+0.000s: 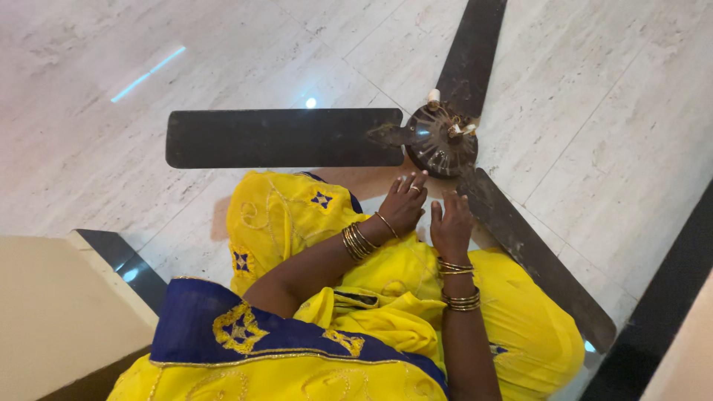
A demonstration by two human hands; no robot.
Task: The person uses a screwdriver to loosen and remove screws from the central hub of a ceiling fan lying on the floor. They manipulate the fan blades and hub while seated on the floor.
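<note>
Both hands are working right at the hub of a dark three-bladed ceiling fan [442, 139] lying on the floor. The left hand [403, 206] is reaching in with fingers stretched out and slightly spread, fingertips [417, 178] pressing against the lower edge of the round motor housing [438, 145]; it is not closing around anything. The right hand [451, 226] is sitting just beside it, back of the hand facing up, fingers together and curling down onto the root of the lower-right blade [542, 260]. Whether it is pinching something underneath, I cannot tell.

Just beyond the fingertips, the motor housing is showing its open top with short whitish wire ends [445, 111] poking up. Running away from the left hand, the long left blade [286, 138] is lying flat, and a third blade [471, 52] is heading up and away past the hub.

Back behind the hands, gold bangles [359, 240] are stacking on the left wrist and more bangles [459, 284] on the right forearm. Below them, yellow embroidered cloth [297, 215] with a blue border [245, 327] is bunching over the lap. All of it is resting on pale marble floor tiles [89, 163], with a cream step edge [52, 297] off behind the left arm.
</note>
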